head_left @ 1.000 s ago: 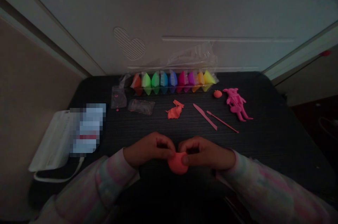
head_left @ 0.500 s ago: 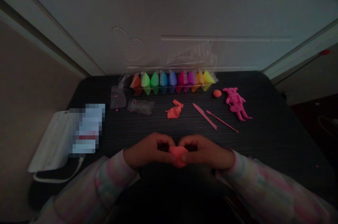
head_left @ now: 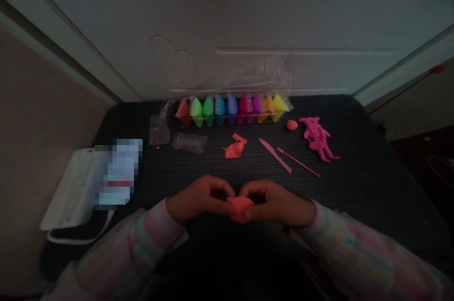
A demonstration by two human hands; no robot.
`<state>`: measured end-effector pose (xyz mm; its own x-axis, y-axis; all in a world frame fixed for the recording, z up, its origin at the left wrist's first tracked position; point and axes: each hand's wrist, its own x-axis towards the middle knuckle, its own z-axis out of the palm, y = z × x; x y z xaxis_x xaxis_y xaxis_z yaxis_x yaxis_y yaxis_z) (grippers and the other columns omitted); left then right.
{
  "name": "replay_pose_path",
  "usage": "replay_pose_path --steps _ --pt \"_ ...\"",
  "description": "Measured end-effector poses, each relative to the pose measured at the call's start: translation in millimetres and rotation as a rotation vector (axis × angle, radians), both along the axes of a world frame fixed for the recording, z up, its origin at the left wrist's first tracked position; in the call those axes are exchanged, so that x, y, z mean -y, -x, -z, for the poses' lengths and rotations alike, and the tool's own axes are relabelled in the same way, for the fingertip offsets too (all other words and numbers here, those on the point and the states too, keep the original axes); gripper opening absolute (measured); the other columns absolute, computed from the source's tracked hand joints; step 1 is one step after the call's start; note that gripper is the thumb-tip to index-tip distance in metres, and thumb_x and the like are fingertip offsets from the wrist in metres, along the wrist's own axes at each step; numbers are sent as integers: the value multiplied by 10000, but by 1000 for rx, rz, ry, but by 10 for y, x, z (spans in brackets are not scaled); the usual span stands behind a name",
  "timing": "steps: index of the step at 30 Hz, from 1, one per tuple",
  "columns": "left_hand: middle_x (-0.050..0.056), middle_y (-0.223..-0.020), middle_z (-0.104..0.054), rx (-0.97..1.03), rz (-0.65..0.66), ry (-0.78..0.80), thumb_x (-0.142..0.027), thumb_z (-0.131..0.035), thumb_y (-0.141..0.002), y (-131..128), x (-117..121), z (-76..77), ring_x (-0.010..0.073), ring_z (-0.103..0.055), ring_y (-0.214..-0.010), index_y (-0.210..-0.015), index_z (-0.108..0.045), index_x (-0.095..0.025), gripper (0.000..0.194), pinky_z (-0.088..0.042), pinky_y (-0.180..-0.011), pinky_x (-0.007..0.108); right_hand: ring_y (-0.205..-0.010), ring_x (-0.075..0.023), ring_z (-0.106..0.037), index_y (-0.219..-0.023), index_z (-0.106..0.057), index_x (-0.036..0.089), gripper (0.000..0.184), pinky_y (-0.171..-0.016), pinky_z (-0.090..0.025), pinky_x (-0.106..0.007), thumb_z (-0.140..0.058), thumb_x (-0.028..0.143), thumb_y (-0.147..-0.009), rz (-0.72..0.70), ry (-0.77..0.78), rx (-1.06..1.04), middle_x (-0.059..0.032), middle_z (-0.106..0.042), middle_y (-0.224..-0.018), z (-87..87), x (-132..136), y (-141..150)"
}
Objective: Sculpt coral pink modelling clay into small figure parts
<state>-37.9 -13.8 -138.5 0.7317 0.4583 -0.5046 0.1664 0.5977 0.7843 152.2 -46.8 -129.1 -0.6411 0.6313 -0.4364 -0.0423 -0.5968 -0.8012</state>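
A lump of coral-pink modelling clay (head_left: 240, 209) is held between my two hands above the table's near side. My left hand (head_left: 205, 199) grips its left side, thumb in front and fingers curled behind. From the right, my right hand (head_left: 275, 202) pinches the same lump, its thumb pressed on the front. Beyond them lies a torn, irregular piece of coral clay (head_left: 234, 148). To its right are a pink plastic clay knife (head_left: 275, 156) and a thin pink modelling stick (head_left: 299, 162). A small coral clay ball (head_left: 292, 125) sits farther back, beside a pink clay figure (head_left: 317, 139).
Along the back of the dark table (head_left: 354, 197) stands a row of coloured clay packets (head_left: 232, 109) in clear plastic. Clear wrappers (head_left: 189, 143) lie at left. A blurred-out phone (head_left: 122, 173) rests by a white box-like device (head_left: 73, 192) with a white cable (head_left: 80, 241).
Both hands stay on the clay lump with almost the same grip. The fingers and thumbs have shifted slightly against it, and the view has moved a little.
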Motion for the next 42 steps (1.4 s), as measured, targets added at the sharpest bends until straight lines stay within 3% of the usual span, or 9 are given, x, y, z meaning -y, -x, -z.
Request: replay_pose_path --steps 3,11,15,17,21,26,33,37,42 --pt "-26 -648 -586 51 -26 -10 -346 -785 -489 13 -6 26 107 -504 -637 -604 -610 -130 301 -370 -645 250 -614 -57 -478 -736 -591 140 251 -596 -370 -208 -743 272 -586 -13 -18 -8 56 -555 -673 -1 4 -8" --pt "-27 -631 -553 85 143 -128 -448 -679 -637 18 -19 14 103 -468 -637 -630 -625 -131 321 -356 -648 246 -645 -76 -448 -720 -602 137 190 -620 -355 -228 -711 268 -635 -130 -176 65 50 -527 -666 26 29 -17" --pt "-21 -611 -539 47 95 -134 -537 -584 -692 2 -8 -5 105 -455 -630 -606 -602 -128 418 -355 -645 247 -648 -83 -447 -722 -601 138 194 -620 -356 -228 -709 274 -635 -134 -189 77 48 -522 -667 22 21 -25" --pt "-19 -627 -546 56 81 -106 -571 -618 -631 -3 -1 -9 110 -461 -635 -636 -606 -127 444 -358 -642 250 -642 -81 -447 -716 -599 138 187 -618 -354 -225 -706 269 -636 -129 -166 78 50 -521 -667 17 15 -20" --pt "-46 -639 -529 46 114 -37 -402 -784 -471 -8 7 -12 90 -449 -612 -644 -584 -134 376 -344 -600 226 -615 -72 -433 -706 -601 139 183 -599 -340 -216 -710 264 -629 -131 -163 97 59 -511 -646 10 8 -3" --pt "-39 -629 -525 18 146 -122 -390 -692 -617 -7 2 -30 93 -443 -614 -644 -597 -133 276 -337 -616 237 -629 -73 -443 -706 -602 138 155 -614 -346 -217 -694 250 -651 -144 -164 89 54 -524 -660 5 11 1" --pt "-27 -604 -520 11 91 -135 -553 -573 -678 -24 13 -37 100 -436 -611 -604 -578 -126 434 -344 -625 243 -617 -68 -442 -713 -597 140 171 -601 -355 -208 -693 269 -654 -154 -200 117 58 -518 -649 -6 16 -1" --pt "-54 -631 -532 44 85 -36 -344 -778 -483 -29 38 -39 86 -447 -600 -648 -570 -142 333 -342 -588 216 -601 -62 -428 -718 -605 140 180 -574 -339 -201 -703 273 -645 -152 -187 129 63 -510 -635 4 13 -2" --pt "-53 -610 -510 -17 104 -102 -271 -711 -581 -32 37 -60 82 -432 -584 -638 -570 -141 200 -323 -569 216 -590 -55 -418 -712 -600 140 177 -563 -321 -200 -700 274 -652 -145 -158 113 66 -504 -634 8 17 -5"
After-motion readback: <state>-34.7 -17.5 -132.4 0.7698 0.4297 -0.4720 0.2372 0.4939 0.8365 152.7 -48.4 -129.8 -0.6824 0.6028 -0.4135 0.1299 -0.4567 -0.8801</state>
